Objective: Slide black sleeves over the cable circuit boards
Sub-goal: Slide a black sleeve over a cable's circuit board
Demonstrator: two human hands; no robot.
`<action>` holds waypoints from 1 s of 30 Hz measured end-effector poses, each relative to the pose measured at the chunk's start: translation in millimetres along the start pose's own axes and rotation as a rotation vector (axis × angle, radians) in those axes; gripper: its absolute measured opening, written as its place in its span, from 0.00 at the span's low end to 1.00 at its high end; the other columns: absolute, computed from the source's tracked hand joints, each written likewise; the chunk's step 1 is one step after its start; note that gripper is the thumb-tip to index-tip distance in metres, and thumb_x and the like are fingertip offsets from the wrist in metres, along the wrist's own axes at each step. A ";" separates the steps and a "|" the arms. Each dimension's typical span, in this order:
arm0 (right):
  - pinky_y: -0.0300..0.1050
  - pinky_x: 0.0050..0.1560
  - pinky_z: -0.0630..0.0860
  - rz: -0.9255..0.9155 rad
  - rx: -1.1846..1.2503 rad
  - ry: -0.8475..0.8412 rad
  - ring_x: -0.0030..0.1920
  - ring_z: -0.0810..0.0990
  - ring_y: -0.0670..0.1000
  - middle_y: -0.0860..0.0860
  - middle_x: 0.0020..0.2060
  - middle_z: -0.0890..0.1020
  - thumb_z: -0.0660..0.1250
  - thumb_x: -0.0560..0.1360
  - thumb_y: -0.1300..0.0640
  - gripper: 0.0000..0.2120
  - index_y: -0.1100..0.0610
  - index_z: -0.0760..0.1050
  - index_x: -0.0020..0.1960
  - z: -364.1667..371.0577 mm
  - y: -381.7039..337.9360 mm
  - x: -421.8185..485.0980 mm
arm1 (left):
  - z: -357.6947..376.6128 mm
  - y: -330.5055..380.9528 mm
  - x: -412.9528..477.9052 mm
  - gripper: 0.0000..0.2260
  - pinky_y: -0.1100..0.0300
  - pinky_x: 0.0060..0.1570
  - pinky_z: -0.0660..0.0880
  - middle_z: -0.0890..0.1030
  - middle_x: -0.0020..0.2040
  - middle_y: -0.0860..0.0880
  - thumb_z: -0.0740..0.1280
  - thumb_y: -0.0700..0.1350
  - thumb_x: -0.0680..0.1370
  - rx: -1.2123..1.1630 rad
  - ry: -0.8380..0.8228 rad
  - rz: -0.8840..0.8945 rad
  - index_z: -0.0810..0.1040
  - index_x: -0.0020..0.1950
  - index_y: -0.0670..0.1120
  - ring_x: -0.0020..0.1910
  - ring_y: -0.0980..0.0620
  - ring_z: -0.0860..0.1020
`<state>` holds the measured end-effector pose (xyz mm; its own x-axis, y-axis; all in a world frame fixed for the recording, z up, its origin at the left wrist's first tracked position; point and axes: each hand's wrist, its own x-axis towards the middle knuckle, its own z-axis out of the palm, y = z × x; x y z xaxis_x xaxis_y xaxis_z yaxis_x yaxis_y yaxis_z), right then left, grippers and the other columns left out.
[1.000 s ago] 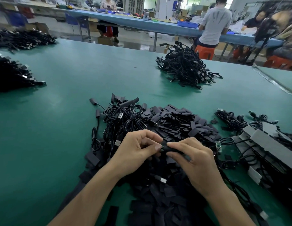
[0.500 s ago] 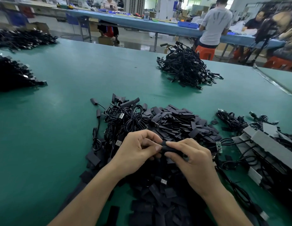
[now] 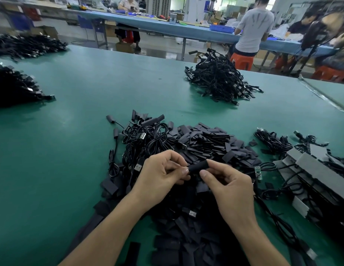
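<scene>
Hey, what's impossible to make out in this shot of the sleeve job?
Head view:
- Inside the black sleeve: whether a board sits there is hidden by the sleeve and by the left hand and right hand pinching it.
- Bare circuit board: parts too small to read.
- Left cable pile: cut off by the frame edge.

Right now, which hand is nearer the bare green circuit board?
Right. The right hand sits just left of the board, pinching the sleeve; the left hand is farther left, at the sleeve's other end.
</scene>
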<state>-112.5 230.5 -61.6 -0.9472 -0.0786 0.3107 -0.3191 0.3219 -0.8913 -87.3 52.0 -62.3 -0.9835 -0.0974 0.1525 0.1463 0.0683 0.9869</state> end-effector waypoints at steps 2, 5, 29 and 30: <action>0.35 0.47 0.79 -0.007 -0.003 -0.016 0.42 0.84 0.40 0.37 0.40 0.85 0.77 0.71 0.57 0.16 0.39 0.80 0.52 0.1 -0.8 -1.4 | 0.5 -0.8 -0.4 0.08 0.63 0.40 0.80 0.86 0.38 0.46 0.72 0.35 0.77 0.015 0.014 0.012 0.79 0.45 0.47 0.42 0.48 0.86; 0.32 0.46 0.78 -0.015 -0.015 -0.031 0.42 0.84 0.39 0.35 0.40 0.85 0.76 0.71 0.58 0.17 0.39 0.80 0.54 1.1 -2.1 -3.3 | 1.0 -2.4 -1.3 0.12 0.64 0.41 0.80 0.86 0.38 0.48 0.72 0.35 0.77 0.058 0.031 0.038 0.81 0.44 0.53 0.42 0.51 0.86; 0.45 0.39 0.74 0.280 -0.795 0.030 0.41 0.77 0.50 0.46 0.40 0.80 0.68 0.75 0.52 0.07 0.49 0.80 0.53 -82.6 1.2 23.6 | -44.9 76.5 19.7 0.11 0.70 0.30 0.71 0.77 0.23 0.60 0.70 0.53 0.78 0.642 0.646 0.212 0.76 0.36 0.56 0.22 0.63 0.77; 0.46 0.40 0.74 0.325 -0.826 -0.008 0.42 0.76 0.51 0.46 0.41 0.80 0.68 0.75 0.49 0.07 0.47 0.79 0.53 -83.9 0.1 22.8 | -51.8 77.5 23.4 0.09 0.70 0.30 0.71 0.77 0.24 0.58 0.71 0.53 0.77 0.655 0.659 0.166 0.77 0.38 0.55 0.21 0.62 0.77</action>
<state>-131.6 307.9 -26.9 -0.9884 0.1295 0.0790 0.0861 0.9074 -0.4113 -93.5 3.6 20.5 -0.6681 -0.5644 0.4848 -0.0072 0.6565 0.7543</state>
